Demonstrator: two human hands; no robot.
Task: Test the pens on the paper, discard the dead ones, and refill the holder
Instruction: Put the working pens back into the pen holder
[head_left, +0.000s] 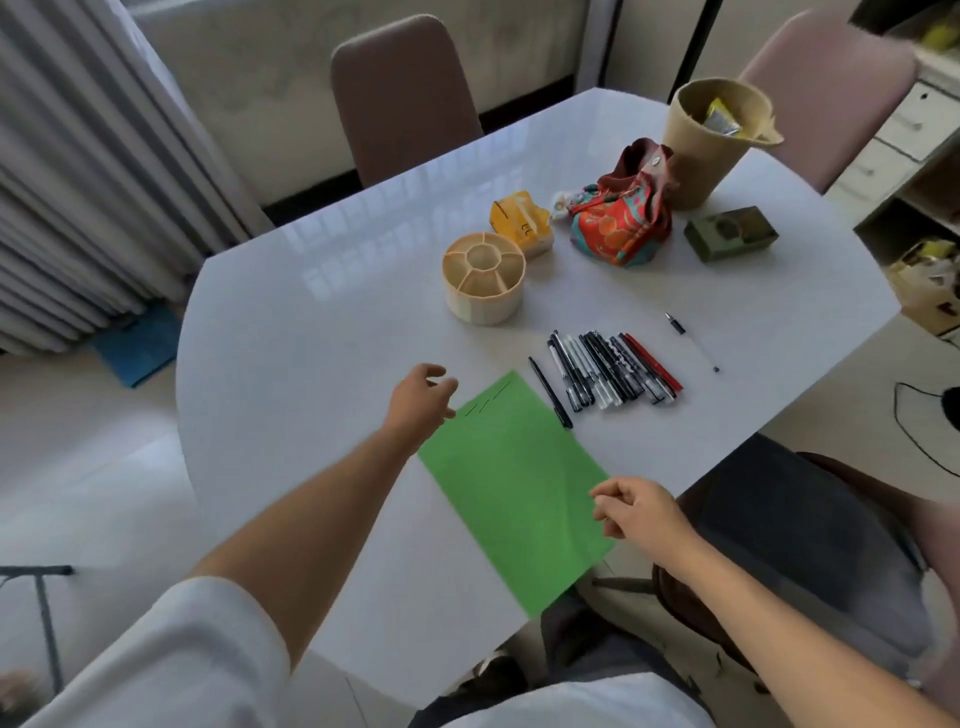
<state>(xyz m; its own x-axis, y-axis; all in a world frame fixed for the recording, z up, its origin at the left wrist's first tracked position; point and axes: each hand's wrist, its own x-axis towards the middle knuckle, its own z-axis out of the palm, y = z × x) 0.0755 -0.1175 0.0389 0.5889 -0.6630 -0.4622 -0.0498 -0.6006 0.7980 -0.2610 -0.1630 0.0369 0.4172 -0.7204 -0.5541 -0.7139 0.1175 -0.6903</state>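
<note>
You get soft daylight from the windows behind the chairs, and it glares in pale streaks on the glossy white table (322, 322). Shadows are faint. The wide lens bends the edges, and the top right corner smears with motion blur.

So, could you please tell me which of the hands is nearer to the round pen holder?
Left. The left hand hovers just below the round pen holder, by the green paper's top corner; the right hand is farther, at the paper's lower right edge.
</note>
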